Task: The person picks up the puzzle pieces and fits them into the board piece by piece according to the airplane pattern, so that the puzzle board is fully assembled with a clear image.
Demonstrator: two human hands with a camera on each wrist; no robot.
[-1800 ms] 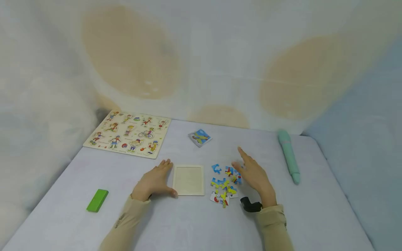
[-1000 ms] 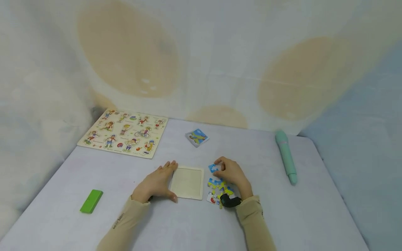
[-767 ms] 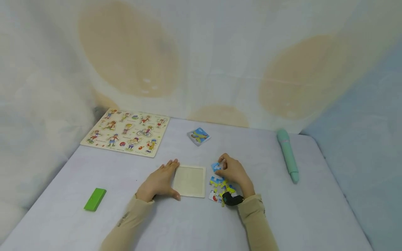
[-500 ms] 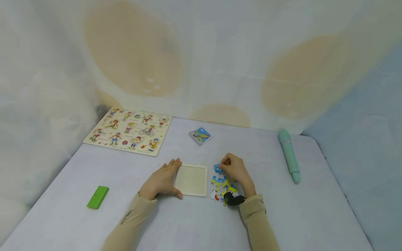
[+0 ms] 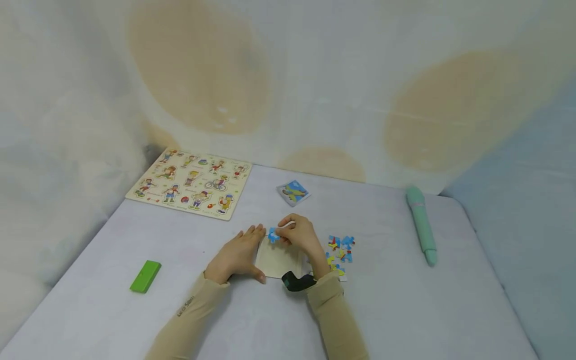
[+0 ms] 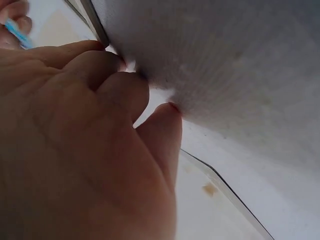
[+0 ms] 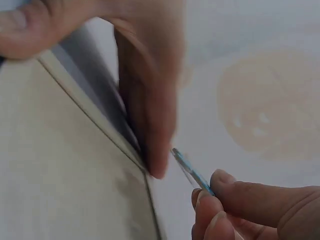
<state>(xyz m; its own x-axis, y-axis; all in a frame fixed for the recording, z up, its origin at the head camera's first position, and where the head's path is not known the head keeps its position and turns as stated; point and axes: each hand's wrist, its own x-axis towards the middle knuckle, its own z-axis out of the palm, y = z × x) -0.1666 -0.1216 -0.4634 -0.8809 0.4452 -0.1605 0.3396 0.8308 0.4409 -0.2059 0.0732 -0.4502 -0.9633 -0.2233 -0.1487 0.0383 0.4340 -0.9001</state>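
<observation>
Presently, I see at the centre of my view a small blue puzzle piece (image 5: pixel 273 235), which is located over the far left corner of the square wooden tray (image 5: pixel 276 262). The grip of the right hand (image 5: pixel 297 235) is closed on this piece, pinching it between the thumb and the fingers. In the right wrist view the piece appears tilted; whether it touches the tray, I cannot tell. The left hand (image 5: pixel 238 254) lies along the left side of the tray, with its grip open, and its extended fingers and thumb are touching the edge. To the right of the tray I find several loose puzzle pieces (image 5: pixel 344 257), partly hidden behind the right wrist, which carries a black device (image 5: pixel 298 281). Beyond the tray lies a small picture card (image 5: pixel 293 192). Farther to its left rests a board with printed figures (image 5: pixel 191 182), and well apart on the near left is a green block (image 5: pixel 145 276). Well to the right of the tray, a mint-green stick (image 5: pixel 422 225) lies on the white worktop (image 5: pixel 252 325).
</observation>
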